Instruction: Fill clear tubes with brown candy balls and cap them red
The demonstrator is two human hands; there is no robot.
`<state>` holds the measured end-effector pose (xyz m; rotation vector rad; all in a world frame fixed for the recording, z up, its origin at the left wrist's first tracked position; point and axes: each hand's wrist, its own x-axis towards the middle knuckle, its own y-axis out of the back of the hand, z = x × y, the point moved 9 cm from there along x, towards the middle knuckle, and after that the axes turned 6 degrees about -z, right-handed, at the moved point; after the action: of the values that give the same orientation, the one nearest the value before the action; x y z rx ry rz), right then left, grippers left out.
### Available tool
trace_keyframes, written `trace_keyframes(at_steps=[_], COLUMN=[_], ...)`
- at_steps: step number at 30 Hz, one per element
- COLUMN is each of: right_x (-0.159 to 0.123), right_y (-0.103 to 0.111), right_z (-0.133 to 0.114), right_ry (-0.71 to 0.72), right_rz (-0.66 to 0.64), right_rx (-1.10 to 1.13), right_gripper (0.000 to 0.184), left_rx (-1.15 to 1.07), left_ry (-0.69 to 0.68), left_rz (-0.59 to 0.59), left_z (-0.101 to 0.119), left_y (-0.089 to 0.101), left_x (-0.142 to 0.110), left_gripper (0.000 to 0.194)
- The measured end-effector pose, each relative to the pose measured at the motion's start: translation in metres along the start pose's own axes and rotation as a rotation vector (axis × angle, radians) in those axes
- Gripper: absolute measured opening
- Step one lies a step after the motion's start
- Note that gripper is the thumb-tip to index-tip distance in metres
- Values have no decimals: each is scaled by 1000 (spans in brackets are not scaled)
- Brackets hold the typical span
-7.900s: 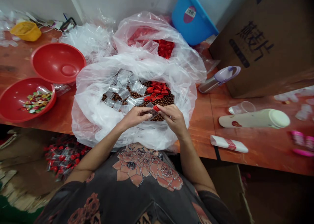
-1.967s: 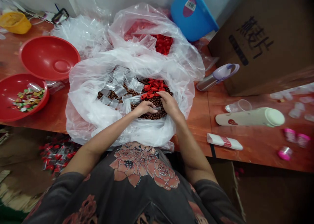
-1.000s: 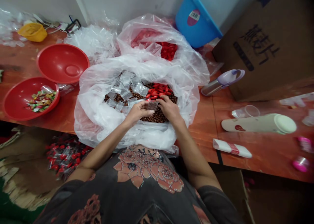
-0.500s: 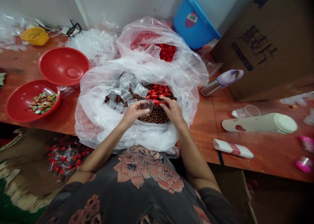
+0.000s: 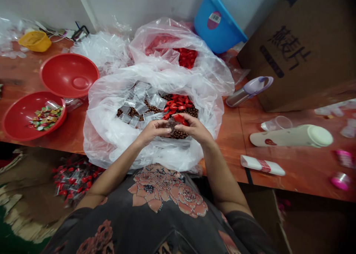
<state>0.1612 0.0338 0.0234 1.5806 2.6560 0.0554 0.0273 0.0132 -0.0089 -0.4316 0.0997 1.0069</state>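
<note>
Both my hands meet over a large clear plastic bag (image 5: 111, 135) full of small brown beads (image 5: 182, 115). My left hand (image 5: 151, 131) pinches a small clear pouch (image 5: 171, 125) that holds some brown beads. My right hand (image 5: 191, 127) grips the pouch's other side, with a red piece (image 5: 179, 118) at its fingertips. Several empty clear pouches (image 5: 139, 102) and a heap of red pieces (image 5: 178, 102) lie on the beads just beyond my fingers.
A second bag of red pieces (image 5: 187, 57) sits behind. Two red bowls (image 5: 69, 74) stand left, the nearer (image 5: 16, 116) holding wrapped candies. A blue bucket (image 5: 215, 24), cardboard box (image 5: 300, 46), flask (image 5: 249, 91) and white bottle (image 5: 292, 135) are right. Filled pouches (image 5: 73, 174) lie on the floor.
My hands have drawn back toward me and come together on the pouch. The right hand lifted a red piece from the heap to the pouch's mouth.
</note>
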Motion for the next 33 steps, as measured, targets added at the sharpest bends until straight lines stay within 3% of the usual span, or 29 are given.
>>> trace_keyframes(at_steps=[3, 8, 12, 16, 25, 33], right_x=[-2, -11, -18, -23, -33, -43], right_y=[-1, 8, 24, 36, -2, -1], right_z=[-2, 5, 16, 21, 18, -9], right_ry=[2, -33, -55, -29, -88, 145], right_rz=[-30, 25, 140, 230, 76, 266], right_rx=[-111, -206, -187, -164, -61, -413], right_gripper=[32, 23, 25, 42, 49, 36], left_rx=[17, 34, 39, 23, 49, 59], left_ry=[15, 38, 19, 8, 5, -7], left_rz=[-41, -61, -59, -39, -57, 0], left_z=[-3, -7, -7, -6, -5, -4], left_y=[0, -1, 0, 1, -6, -2], left_x=[1, 1, 0, -1, -5, -8], left_gripper=[43, 44, 42, 42, 43, 39])
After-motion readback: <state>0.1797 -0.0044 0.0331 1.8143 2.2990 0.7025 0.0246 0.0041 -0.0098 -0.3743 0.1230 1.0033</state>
